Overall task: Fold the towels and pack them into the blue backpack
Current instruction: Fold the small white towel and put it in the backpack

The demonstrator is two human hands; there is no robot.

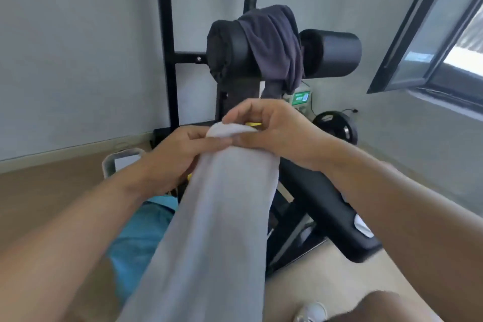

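Observation:
A long light grey towel [214, 222] hangs down toward me from both hands, held up in front of my chest. My left hand [172, 154] pinches its top edge from the left. My right hand [271, 128] pinches the same folded top end from the right, fingers curled over it. A dark grey towel [271, 44] is draped over a black foam roller pad of the gym bench behind. The blue backpack [138, 240] lies on the floor below my left forearm, mostly hidden by the grey towel.
A black gym bench [321, 206] with foam rollers [337, 53] and an upright frame [167, 42] stands ahead. A weight plate [337, 127] leans at the wall. An open window [428, 26] is at the right. A grey bin [120, 162] sits left, and a white shoe [311, 311] shows below.

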